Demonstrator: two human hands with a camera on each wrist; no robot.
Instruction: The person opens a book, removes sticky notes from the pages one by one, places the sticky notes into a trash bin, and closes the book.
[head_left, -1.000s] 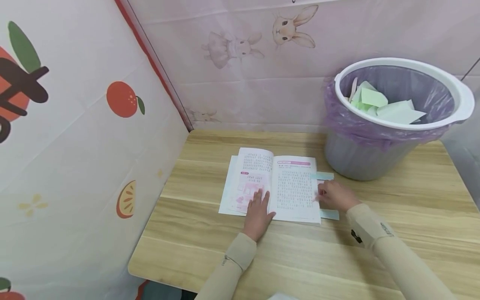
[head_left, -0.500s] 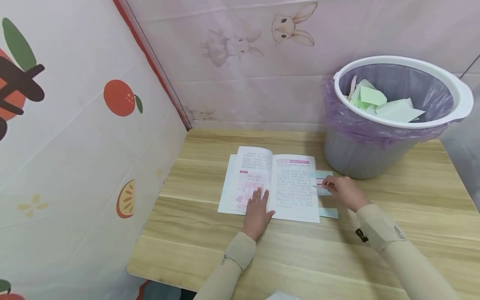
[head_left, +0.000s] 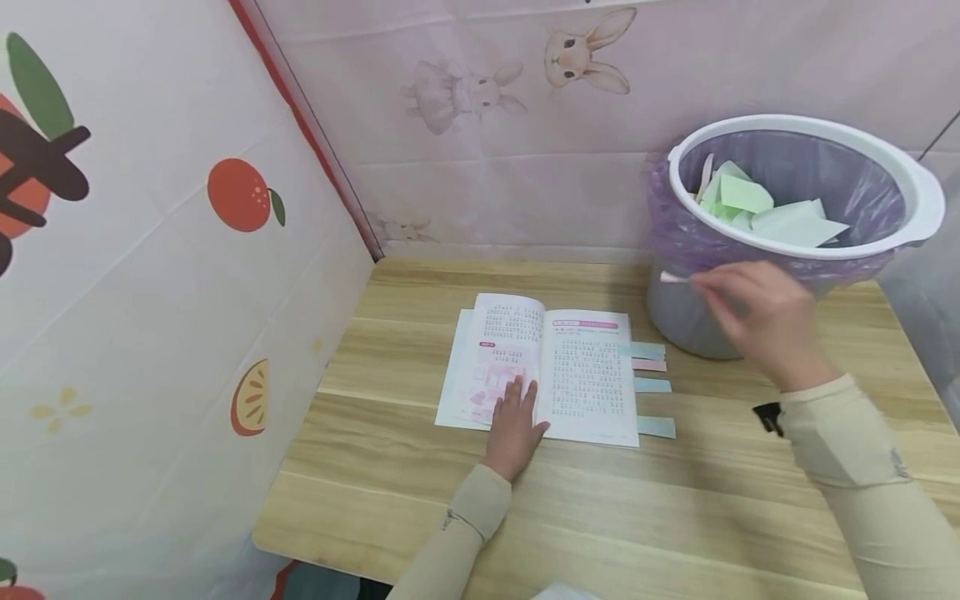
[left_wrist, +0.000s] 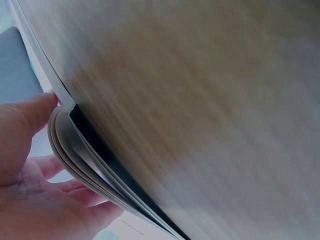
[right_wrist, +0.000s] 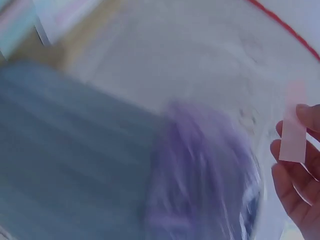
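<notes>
An open booklet [head_left: 592, 379] with pink headings lies on the wooden table. My left hand [head_left: 515, 435] rests on its lower middle, fingers stretched over the left page; in the left wrist view, thumb and fingers lie along the curved pages [left_wrist: 82, 170]. Between thumb and fingers my right hand [head_left: 772, 321] pinches a pink paper strip [right_wrist: 293, 137], raised in front of the bin [head_left: 693, 321]. From the booklet's right edge stick out page markers: a blue upper one [head_left: 648, 351], a pink one [head_left: 649, 365] just under it, and two more blue ones lower down.
The grey bin has a white rim [head_left: 795, 123] and a purple liner [head_left: 720, 250], with crumpled green and white paper [head_left: 750, 200] inside. It stands at the table's back right. Printed cloth walls [head_left: 480, 192] border the table at the back and left.
My right hand has pulled the pink strip away from the booklet's right edge and carried it up and right toward the bin. The left hand has stayed in place.
</notes>
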